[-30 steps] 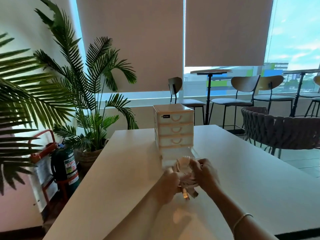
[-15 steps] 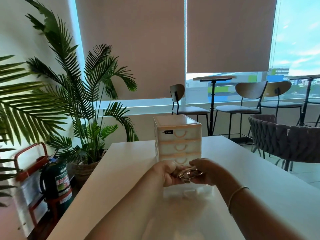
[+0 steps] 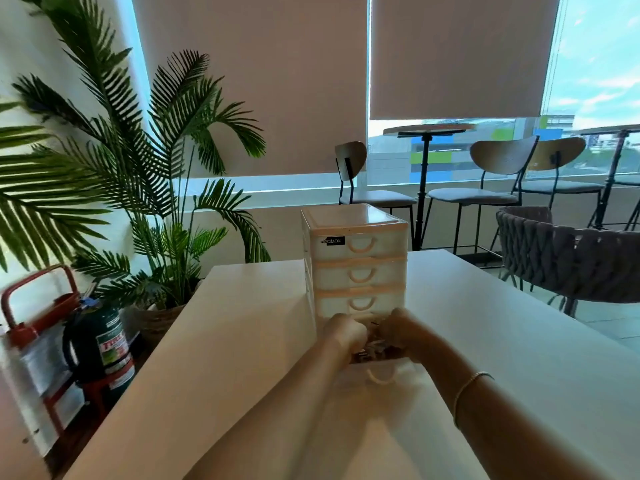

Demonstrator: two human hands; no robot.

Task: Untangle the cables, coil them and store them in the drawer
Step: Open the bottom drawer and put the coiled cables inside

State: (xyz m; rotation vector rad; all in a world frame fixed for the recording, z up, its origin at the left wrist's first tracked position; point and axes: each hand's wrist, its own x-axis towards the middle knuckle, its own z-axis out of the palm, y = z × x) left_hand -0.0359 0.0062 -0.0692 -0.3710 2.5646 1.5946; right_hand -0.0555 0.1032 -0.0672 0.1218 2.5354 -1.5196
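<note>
A small cream drawer unit (image 3: 356, 258) stands in the middle of the white table (image 3: 225, 341). Its bottom drawer (image 3: 381, 374) is pulled out toward me. Both my hands are over that open drawer, fingers curled around a coiled bundle of cables (image 3: 372, 348). My left hand (image 3: 344, 334) grips the bundle's left side and my right hand (image 3: 398, 329) its right side. The bundle sits low inside the drawer; most of it is hidden by my fingers.
The upper three drawers are closed. A palm plant (image 3: 162, 188) and a fire extinguisher (image 3: 100, 344) stand left of the table. A woven chair (image 3: 568, 254) sits at the table's right; stools and high tables line the window behind.
My hands have carried the cable bundle forward from in front of the drawer and lowered it into the open bottom drawer. The camera has tilted a little.
</note>
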